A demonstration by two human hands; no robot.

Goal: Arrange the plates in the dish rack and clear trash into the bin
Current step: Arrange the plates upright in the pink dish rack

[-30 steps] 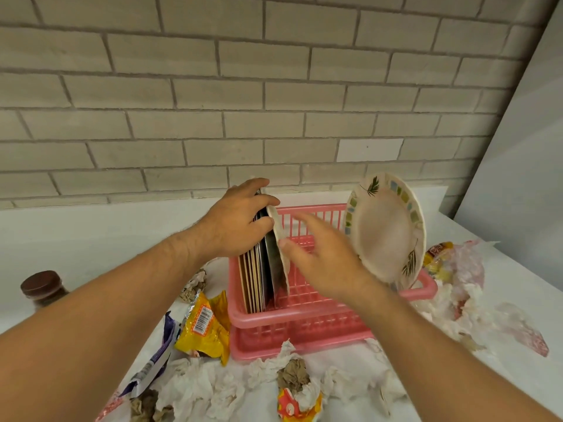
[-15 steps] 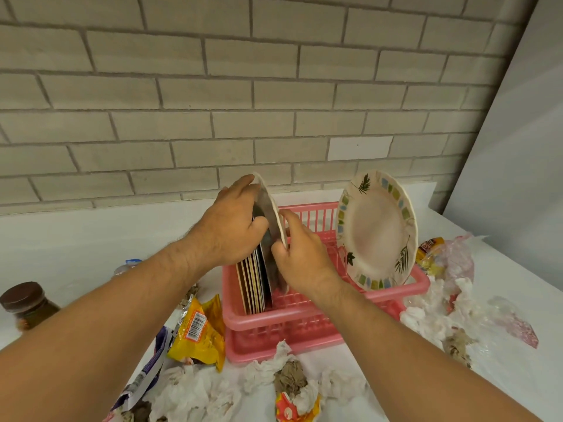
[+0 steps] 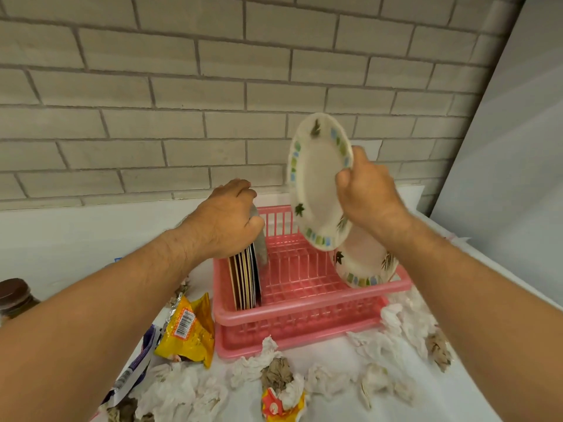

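Over a littered surface point(image 3: 426, 400), the left hand point(image 3: 225, 222) is gripping stacked plates point(image 3: 245, 281) in the rack point(image 3: 304, 303) while the right hand point(image 3: 370, 196) is grasping a plate point(image 3: 313, 178).

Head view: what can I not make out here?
- Tops of the stacked plates: covered by the left hand.
- Brown-lidded jar: cut off by the left edge.
- Lower patterned plate: partly behind the raised patterned plate and right hand.
- Bin: outside the frame.
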